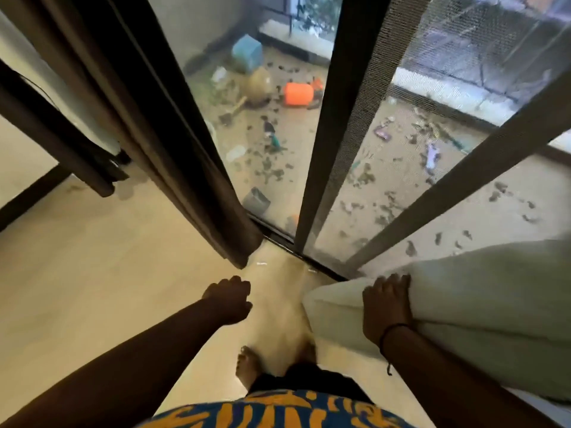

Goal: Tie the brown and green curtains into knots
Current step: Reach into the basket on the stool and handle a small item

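A brown curtain (173, 134) hangs in long folds from the upper left down to the floor by the sliding door. A second dark brown panel (61, 131) hangs further left. A pale green curtain (482, 298) lies bunched at the lower right. My right hand (387, 304) rests on its near edge with fingers curled over the fabric. My left hand (230, 299) hovers just below the brown curtain's hem, loosely curled and touching nothing.
Glass sliding door with dark frames (324, 128) and a mesh screen (432, 103) stands ahead. Beyond it a littered balcony holds an orange container (298, 93) and a blue box (247, 52). Cream floor tiles (92, 288) lie under my bare feet.
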### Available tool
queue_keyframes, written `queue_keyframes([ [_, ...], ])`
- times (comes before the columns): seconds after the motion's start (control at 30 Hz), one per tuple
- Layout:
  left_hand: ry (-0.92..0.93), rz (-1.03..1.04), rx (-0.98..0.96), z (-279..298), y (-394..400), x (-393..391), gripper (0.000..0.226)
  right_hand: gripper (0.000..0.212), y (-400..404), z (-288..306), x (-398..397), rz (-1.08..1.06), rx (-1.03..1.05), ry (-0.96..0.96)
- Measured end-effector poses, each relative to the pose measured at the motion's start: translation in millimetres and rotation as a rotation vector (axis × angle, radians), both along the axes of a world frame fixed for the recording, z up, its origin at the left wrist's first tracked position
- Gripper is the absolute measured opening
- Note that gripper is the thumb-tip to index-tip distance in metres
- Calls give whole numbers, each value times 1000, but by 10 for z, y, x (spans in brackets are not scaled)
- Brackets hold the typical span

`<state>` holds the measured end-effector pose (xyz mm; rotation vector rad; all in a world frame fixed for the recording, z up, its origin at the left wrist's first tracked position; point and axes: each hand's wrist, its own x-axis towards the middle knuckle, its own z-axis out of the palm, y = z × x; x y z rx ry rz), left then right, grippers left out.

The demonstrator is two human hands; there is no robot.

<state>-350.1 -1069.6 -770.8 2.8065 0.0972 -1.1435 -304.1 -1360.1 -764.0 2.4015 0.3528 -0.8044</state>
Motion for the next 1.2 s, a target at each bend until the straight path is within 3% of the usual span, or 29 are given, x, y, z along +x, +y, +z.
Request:
queue_keyframes([
  [0.2, 33, -47, 17, -780, 65, 594, 43, 48, 38, -832, 366, -228, -168, 183],
  [0.43, 97, -82, 26, -2375, 64, 1013, 43, 45, 257, -2276, 763, -401, 2, 365],
  [0.6, 94, -7, 4, -3486, 108, 1178, 43, 41, 334, -3343, 882, -391, 153, 316],
  [0.77, 59, -5, -16, -4230, 170, 1242, 45, 36, 425, -4182, 1090, -456, 238, 304],
  [0.97, -26, 64, -51, -4978, 294, 1384, 47, 28, 444, -4891, 1235, -394, 308, 246],
  [1.2, -134, 68, -61, -5594, 348, 1550, 44, 34, 485, -5453, 1421, -403, 380, 96],
])
